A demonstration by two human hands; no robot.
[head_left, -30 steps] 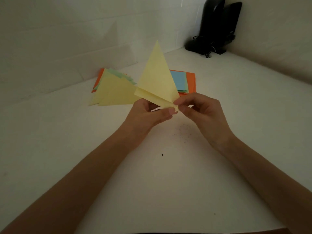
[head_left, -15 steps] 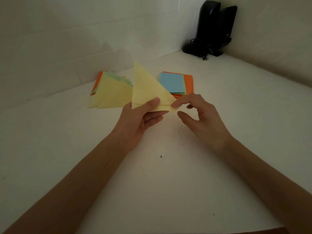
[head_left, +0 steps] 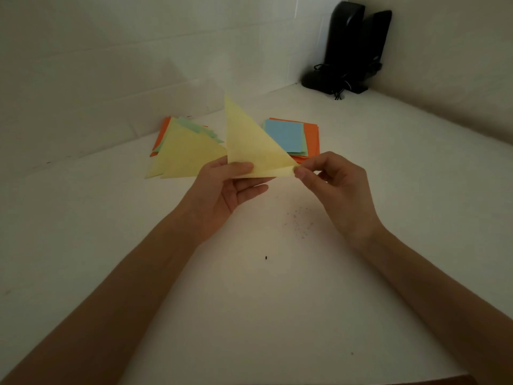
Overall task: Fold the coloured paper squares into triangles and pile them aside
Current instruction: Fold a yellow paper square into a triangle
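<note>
Holds a folded yellow triangle (head_left: 249, 145) up off the table (head_left: 249, 315), between both hands, at the middle of the view. Grips its lower left part with the left hand (head_left: 222, 190): thumb laid flat across the front face, other fingers underneath and behind the sheet. Pinches its right tip with the right hand (head_left: 336, 190), thumb and forefinger closed on the paper, remaining fingers curled loosely. Keeps the hands apart, joined only by the paper. Presents the triangle with one edge nearly upright on the left, apex pointing up, the long edge sloping down to the pinched tip. Shows a paler second layer peeking out along the bottom edge, not quite flush with the front one.

Beyond the left hand, flat on the table near the wall: pile of folded triangles (head_left: 186, 154), yellow on top, green and orange edges showing beneath. Just behind the held triangle, to the right: stack of squares (head_left: 291, 137), blue uppermost, then green, then orange, its near left corner hidden by the yellow paper. Far corner: two black speakers (head_left: 352, 48) with tangled cables at the base. Below the right hand: scatter of small dark specks (head_left: 299, 223) on the table.
</note>
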